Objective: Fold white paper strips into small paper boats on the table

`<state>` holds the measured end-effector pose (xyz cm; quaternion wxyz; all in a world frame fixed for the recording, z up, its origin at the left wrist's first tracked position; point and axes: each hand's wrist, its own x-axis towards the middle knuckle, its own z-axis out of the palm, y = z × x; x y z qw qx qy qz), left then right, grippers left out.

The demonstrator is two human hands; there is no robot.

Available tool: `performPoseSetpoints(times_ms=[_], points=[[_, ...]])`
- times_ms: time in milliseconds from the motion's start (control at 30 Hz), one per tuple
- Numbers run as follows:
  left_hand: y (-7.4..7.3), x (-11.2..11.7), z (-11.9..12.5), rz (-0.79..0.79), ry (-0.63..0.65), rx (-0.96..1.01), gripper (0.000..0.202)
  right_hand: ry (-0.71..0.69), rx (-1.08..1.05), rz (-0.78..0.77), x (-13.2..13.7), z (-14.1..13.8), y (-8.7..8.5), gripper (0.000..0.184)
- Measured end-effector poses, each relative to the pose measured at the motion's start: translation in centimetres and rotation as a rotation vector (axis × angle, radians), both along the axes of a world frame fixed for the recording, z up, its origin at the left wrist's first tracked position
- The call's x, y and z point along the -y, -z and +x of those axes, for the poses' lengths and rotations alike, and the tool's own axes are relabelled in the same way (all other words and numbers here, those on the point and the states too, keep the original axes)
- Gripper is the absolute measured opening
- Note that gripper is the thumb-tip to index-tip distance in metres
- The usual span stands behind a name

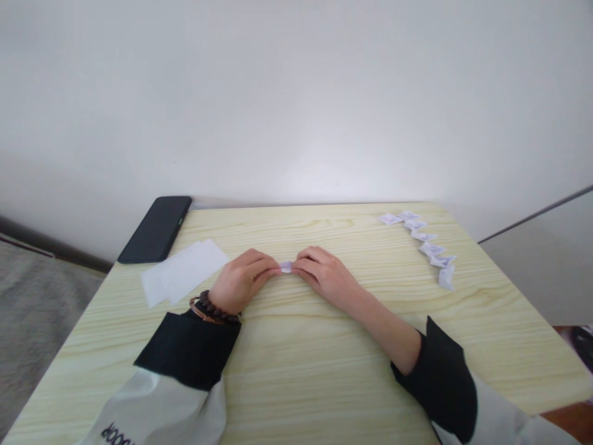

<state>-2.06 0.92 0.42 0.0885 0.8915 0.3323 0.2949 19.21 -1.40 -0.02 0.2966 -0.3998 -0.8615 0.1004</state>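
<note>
A small folded piece of pale paper [286, 266] sits between my two hands on the light wooden table [296, 377]. My left hand [241, 281], with a brown bead bracelet at the wrist, pinches its left end with curled fingers. My right hand [324, 275] pinches the right end the same way. Both hands rest on the tabletop near its middle. Most of the paper is hidden by my fingertips.
A black phone [157, 228] lies at the table's far left corner, partly over the edge. White paper sheets [183, 271] lie just left of my left hand. Several small folded paper pieces [428, 244] form a curved row at the far right.
</note>
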Motion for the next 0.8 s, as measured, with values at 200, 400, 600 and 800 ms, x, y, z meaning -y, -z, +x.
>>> performPoseSetpoints(times_ms=[200,400,600,800], points=[[-0.2,0.4,0.6,0.011,-0.016,-0.020,0.022,0.006,-0.021,0.009,0.1,0.0,0.4,0.019],[-0.2,0.8,1.3,0.000,-0.043,0.001,0.016,-0.015,-0.030,0.003,0.1,0.2,0.3,0.019],[-0.4,0.8,1.4,-0.030,-0.055,-0.003,0.017,-0.014,-0.050,-0.017,-0.1,0.3,0.3,0.010],[-0.3,0.9,1.3,0.010,-0.030,-0.063,0.019,0.009,-0.029,-0.010,0.0,0.2,0.2,0.010]])
